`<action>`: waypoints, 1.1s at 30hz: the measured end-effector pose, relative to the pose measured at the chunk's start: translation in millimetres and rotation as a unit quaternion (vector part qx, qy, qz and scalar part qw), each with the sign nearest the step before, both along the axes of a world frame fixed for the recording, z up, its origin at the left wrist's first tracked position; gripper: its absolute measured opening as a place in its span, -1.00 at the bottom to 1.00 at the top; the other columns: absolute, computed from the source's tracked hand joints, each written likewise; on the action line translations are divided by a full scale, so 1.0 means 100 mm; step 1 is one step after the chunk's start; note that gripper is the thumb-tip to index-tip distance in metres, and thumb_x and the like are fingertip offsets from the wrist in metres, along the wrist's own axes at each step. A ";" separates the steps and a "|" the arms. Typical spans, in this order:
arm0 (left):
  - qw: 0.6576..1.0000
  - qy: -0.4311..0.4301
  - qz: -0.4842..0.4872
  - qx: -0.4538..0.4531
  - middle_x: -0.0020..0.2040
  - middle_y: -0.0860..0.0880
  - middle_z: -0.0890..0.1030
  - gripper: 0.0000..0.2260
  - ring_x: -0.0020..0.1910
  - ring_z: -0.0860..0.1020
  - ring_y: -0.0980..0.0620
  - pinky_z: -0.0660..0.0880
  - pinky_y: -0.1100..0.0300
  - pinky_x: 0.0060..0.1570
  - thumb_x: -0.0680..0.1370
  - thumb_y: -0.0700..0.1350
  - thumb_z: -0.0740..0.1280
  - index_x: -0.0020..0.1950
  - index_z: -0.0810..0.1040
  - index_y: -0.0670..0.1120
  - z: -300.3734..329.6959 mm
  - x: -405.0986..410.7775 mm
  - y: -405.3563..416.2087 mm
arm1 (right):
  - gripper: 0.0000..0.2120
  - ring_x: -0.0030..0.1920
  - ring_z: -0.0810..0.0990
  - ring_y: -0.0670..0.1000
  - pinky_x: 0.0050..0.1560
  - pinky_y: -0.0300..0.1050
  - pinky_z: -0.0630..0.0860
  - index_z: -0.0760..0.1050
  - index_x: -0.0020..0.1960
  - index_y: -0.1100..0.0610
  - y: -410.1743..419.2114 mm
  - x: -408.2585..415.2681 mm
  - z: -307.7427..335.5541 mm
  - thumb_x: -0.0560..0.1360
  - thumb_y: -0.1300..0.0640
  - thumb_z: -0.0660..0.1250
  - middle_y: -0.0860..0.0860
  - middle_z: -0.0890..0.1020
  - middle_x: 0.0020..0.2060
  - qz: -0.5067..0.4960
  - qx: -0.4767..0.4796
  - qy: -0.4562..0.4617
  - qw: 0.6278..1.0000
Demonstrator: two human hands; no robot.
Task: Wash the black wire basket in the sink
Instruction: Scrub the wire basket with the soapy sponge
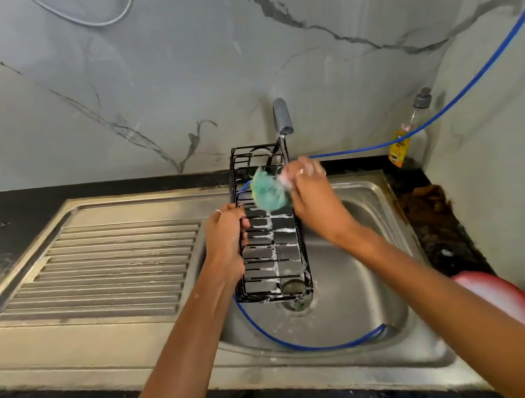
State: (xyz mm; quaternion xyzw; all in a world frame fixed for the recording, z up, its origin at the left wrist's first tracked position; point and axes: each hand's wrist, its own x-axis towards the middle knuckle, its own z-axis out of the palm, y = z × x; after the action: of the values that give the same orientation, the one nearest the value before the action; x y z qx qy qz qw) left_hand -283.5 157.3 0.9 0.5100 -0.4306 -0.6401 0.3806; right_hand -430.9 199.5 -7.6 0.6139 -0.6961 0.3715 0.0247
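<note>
Head view: black wire basket [269, 230] held lengthwise over the steel sink [354, 273], far end up by the tap [282, 116], near end above the drain, wires streaked with white suds. Left hand [226, 239] curled round the basket's left rim. Right hand [311, 190] soapy, fingers closed on a green scrubber [268, 193] pressed against the upper part of the basket. Blue hose [307, 344] looped through the basin. Soap bottle [410, 131] on the dark table at back right.
</note>
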 end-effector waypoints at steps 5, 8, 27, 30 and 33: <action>0.999 0.018 0.015 0.027 -0.43 0.01 0.37 -0.73 -0.52 0.26 0.11 0.19 0.33 -0.61 0.52 -0.33 0.15 -0.32 0.39 -0.05 -0.06 0.09 -0.08 | -0.90 -0.10 0.27 -0.05 -0.10 -0.15 0.25 0.34 -0.01 0.08 0.84 0.47 -0.49 0.55 0.16 0.06 0.10 0.46 -0.09 0.099 0.014 0.011 0.995; 1.000 -0.001 -0.008 0.015 -0.43 0.02 0.36 -0.75 -0.53 0.26 0.13 0.19 0.33 -0.64 0.54 -0.33 0.15 -0.28 0.40 -0.06 -0.08 0.10 -0.01 | -0.91 -0.15 0.21 -0.05 -0.17 -0.16 0.15 0.25 -0.01 0.06 0.78 0.39 -0.45 0.50 0.15 0.03 0.12 0.46 -0.11 0.101 0.014 0.050 0.994; 0.997 -0.039 -0.050 -0.053 -0.21 -0.14 0.50 -0.70 -0.40 0.33 0.14 0.22 0.35 -0.55 0.55 -0.37 0.11 -0.05 0.55 -0.04 -0.14 0.10 0.13 | -0.56 0.22 0.32 0.04 0.26 0.07 0.17 0.33 0.26 0.07 0.46 0.40 -0.22 0.55 -0.18 -0.01 0.06 0.40 0.24 0.007 0.081 0.097 0.992; 0.994 -0.044 -0.070 -0.066 -0.26 -0.08 0.48 -0.71 -0.42 0.34 0.17 0.21 0.36 -0.54 0.54 -0.38 0.13 -0.05 0.55 -0.06 -0.13 0.10 0.17 | -0.54 0.29 0.27 0.07 0.27 0.10 0.16 0.23 0.37 0.01 0.45 0.32 -0.20 0.52 -0.13 0.16 0.06 0.35 0.34 0.036 0.033 0.121 0.991; 0.991 -0.056 -0.081 -0.089 -0.33 0.00 0.49 -0.73 -0.42 0.36 0.19 0.23 0.37 -0.53 0.56 -0.34 0.16 -0.10 0.58 -0.04 -0.11 0.08 0.18 | -0.59 0.18 0.45 0.15 0.17 0.08 0.41 0.33 0.32 0.09 0.40 0.22 -0.20 0.50 0.08 0.31 0.12 0.48 0.24 0.135 0.001 0.173 0.976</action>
State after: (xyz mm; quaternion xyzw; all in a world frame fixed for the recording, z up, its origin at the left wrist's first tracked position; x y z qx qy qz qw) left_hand -275.8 174.8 -10.4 0.4727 -0.5462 -0.5983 0.3467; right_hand -408.6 239.6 -27.3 0.7575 -0.5920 0.2587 0.0937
